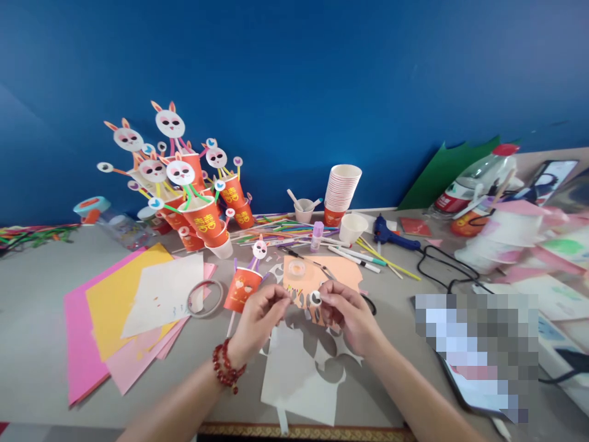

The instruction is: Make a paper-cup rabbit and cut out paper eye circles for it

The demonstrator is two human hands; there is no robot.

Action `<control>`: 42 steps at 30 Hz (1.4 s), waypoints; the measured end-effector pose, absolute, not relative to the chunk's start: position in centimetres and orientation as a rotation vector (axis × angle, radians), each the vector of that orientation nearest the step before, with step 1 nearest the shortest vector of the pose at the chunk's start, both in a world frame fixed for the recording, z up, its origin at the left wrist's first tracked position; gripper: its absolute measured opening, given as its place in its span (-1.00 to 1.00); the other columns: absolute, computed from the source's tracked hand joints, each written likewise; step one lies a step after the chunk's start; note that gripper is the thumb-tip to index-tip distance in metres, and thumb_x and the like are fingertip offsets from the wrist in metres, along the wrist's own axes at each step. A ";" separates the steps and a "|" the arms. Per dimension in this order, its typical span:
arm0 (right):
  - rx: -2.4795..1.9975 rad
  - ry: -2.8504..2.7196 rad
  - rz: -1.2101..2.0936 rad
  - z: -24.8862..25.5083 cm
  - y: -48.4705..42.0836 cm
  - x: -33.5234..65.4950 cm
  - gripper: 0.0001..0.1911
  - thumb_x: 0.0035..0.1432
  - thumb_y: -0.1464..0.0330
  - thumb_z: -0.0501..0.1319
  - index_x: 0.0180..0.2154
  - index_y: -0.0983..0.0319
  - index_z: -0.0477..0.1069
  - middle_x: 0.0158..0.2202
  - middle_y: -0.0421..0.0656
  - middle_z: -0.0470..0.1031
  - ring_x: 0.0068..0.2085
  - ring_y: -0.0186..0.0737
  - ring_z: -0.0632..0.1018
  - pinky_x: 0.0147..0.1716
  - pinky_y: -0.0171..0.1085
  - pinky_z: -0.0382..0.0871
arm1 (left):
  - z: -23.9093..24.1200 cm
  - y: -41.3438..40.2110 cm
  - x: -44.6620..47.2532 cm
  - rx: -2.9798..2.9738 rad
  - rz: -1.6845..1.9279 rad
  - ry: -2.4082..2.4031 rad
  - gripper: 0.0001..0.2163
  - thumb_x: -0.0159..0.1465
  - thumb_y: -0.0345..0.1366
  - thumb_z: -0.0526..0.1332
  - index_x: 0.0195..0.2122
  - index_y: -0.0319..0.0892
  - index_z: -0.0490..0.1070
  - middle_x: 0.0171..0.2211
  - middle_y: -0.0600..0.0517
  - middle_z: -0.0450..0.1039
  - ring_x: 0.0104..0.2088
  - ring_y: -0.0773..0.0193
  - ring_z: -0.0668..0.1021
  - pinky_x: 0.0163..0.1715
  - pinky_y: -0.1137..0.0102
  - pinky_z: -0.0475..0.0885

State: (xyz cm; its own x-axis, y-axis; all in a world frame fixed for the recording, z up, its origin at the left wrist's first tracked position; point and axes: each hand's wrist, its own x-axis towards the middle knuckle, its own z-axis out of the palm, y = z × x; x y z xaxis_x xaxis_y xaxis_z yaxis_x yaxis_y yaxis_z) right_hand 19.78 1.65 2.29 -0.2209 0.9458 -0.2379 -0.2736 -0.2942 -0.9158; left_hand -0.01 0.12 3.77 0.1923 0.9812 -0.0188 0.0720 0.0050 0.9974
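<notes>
Head view. Two bare hands work over the tabletop, above a cut white sheet full of holes.

The right hand is clenched in a pinch, its grip holding one small googly eye between thumb and forefinger. The left hand, with one red bead bracelet at the wrist, has its fingertips pressed together just beside the eye. Whether its grip holds anything cannot be told. The eye hangs between the two hands, above the far edge of the cut white sheet.

Just beyond the cut white sheet lies one peach sheet with one small clear tape roll on it. Left of the sheet's far end, one orange cup with a rabbit head lies on its side. Further left are one tape ring and a fan of pink, yellow and white papers.

Well beyond the sheet to the left stand at least five finished rabbit cups. Straight beyond it are scattered straws, one glue stick, one stack of cups and one loose white cup. Beyond and to the right lies one blue glue gun, its black cord curling toward the sheet. One plastic bottle stands further right.

Nothing lies between the hands and the eye.
</notes>
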 end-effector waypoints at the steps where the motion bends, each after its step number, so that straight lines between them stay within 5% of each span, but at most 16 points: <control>1: -1.079 -0.965 1.650 2.4 1.7 19.8 -0.76 0.01 0.21 0.31 -0.46 0.22 0.34 -0.64 -0.31 0.31 -0.62 -0.41 0.30 -0.64 -0.42 0.15 | 4.5 0.2 -0.5 1.400 1.047 1.147 -0.77 0.30 -0.16 0.16 -0.42 -0.19 0.39 -0.61 0.12 0.26 -0.60 0.39 0.31 -0.59 0.50 0.20; 4: -1.092 -1.104 1.605 2.4 1.7 19.7 -0.74 0.04 0.19 0.31 -0.45 0.22 0.35 -0.61 -0.30 0.33 -0.61 -0.42 0.30 -0.62 -0.41 0.17 | 6.8 1.0 -2.4 1.581 1.278 1.229 -0.75 0.35 -0.20 0.11 -0.44 -0.18 0.39 -0.48 0.03 0.38 -0.44 0.31 0.44 -0.39 0.44 0.34; 8: -1.090 -1.377 1.531 2.4 1.4 19.3 -0.73 0.07 0.17 0.31 -0.45 0.23 0.36 -0.56 -0.26 0.38 -0.57 -0.39 0.33 -0.57 -0.38 0.20 | 7.0 3.4 -6.1 1.612 1.621 1.482 -0.82 0.27 -0.20 0.22 -0.15 -0.12 0.40 -0.09 -0.05 0.42 -0.04 0.16 0.46 -0.02 0.34 0.34; 13: -1.081 -1.418 1.470 2.0 1.4 19.2 -0.71 0.11 0.16 0.28 -0.45 0.23 0.35 -0.58 -0.28 0.36 -0.56 -0.38 0.34 -0.56 -0.37 0.22 | 2.9 5.5 -10.0 1.417 1.327 1.613 -0.64 0.18 -0.03 0.28 -0.13 -0.18 0.43 -0.14 -0.06 0.48 -0.13 0.12 0.50 -0.12 0.31 0.38; 22: -1.106 -1.422 1.466 1.4 1.6 18.9 -0.64 0.11 0.08 0.29 -0.45 0.24 0.35 -0.61 -0.30 0.32 -0.59 -0.41 0.30 -0.60 -0.39 0.19 | 0.9 6.0 -10.0 1.258 1.271 1.472 -0.63 0.06 0.02 0.37 -0.33 -0.21 0.50 -0.40 0.03 0.50 -0.36 0.23 0.49 -0.34 0.41 0.35; 29: -1.087 -1.399 1.433 1.4 2.1 19.3 -0.62 0.09 0.06 0.29 -0.44 0.24 0.35 -0.54 -0.26 0.35 -0.55 -0.38 0.34 -0.57 -0.37 0.24 | 2.3 4.9 -8.8 1.124 1.349 1.343 -0.59 0.10 0.04 0.32 -0.20 -0.19 0.49 -0.25 -0.04 0.52 -0.38 0.26 0.50 -0.40 0.42 0.39; 36: -1.045 -1.477 1.221 5.9 1.8 20.2 -0.75 0.14 0.19 0.25 -0.42 0.23 0.39 -0.48 -0.21 0.36 -0.48 -0.33 0.36 -0.52 -0.34 0.24 | 4.0 1.9 -4.0 0.892 1.287 0.929 -0.81 0.19 -0.17 0.33 -0.31 -0.18 0.47 -0.22 0.01 0.46 -0.32 0.32 0.48 -0.32 0.47 0.42; 42: -0.903 -1.864 0.878 10.4 2.0 19.4 -0.90 0.19 0.41 0.18 -0.40 0.20 0.39 -0.31 -0.15 0.48 -0.21 -0.18 0.49 -0.17 -0.22 0.34 | 2.6 -0.5 -0.4 0.815 1.194 0.800 -0.85 0.25 -0.20 0.29 -0.30 -0.18 0.44 -0.29 0.02 0.44 -0.32 0.34 0.46 -0.26 0.47 0.39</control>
